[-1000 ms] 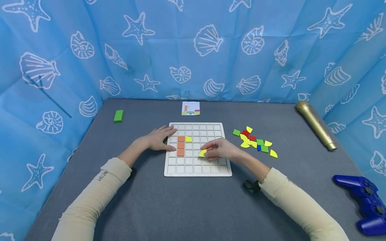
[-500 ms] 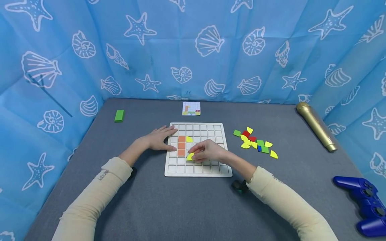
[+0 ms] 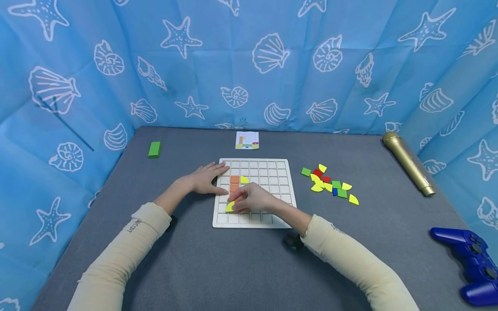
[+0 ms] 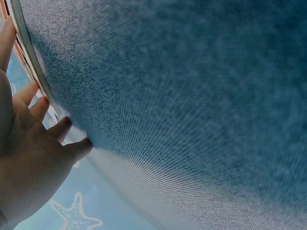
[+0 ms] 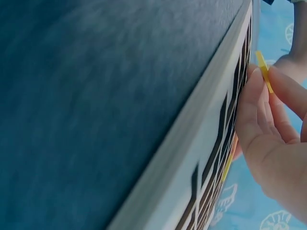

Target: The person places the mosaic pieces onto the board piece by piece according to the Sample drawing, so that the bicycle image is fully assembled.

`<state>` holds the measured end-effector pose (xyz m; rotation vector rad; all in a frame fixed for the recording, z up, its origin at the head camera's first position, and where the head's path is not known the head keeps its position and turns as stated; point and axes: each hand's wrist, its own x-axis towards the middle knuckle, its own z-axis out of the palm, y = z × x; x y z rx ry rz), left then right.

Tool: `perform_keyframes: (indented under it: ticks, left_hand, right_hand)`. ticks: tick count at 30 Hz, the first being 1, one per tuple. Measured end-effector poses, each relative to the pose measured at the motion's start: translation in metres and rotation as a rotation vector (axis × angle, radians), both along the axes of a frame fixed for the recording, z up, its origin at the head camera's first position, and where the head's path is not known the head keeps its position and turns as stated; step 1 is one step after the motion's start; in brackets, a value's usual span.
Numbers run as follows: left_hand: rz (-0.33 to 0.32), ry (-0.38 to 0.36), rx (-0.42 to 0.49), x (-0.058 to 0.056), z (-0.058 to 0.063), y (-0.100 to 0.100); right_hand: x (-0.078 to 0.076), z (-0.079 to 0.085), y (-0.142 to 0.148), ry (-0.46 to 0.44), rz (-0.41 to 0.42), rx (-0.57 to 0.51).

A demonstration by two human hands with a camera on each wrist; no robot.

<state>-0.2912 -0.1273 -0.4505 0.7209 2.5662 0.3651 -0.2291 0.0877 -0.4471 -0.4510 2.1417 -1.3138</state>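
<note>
A white grid board lies on the grey table. Between thumb and fingers, my right hand pinches a yellow quarter-circle tile over the board's lower left cells. The right wrist view shows this yellow tile edge-on at the fingertips. My left hand rests with spread fingers at the board's left edge; the left wrist view shows those fingers along the rim. Orange square tiles stand in a column on the board, the lowest hidden by my right hand. Beside the top one sits another yellow quarter-circle.
Right of the board lies a loose group of green, red, blue and yellow tiles. A small pattern card lies behind the board, a green block at far left. A gold microphone and blue game controller are at right.
My right hand has moved left across the board with the yellow quarter-circle tile, from the middle to the lower left cells. My left hand has stayed at the board's edge.
</note>
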Motion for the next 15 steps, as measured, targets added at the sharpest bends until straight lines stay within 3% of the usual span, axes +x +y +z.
perform_keyframes:
  ticks: [15]
  left_hand:
    - [-0.003, 0.006, -0.004, 0.000, 0.000, 0.000]
  right_hand:
    - [0.004, 0.002, -0.020, 0.096, -0.033, 0.096]
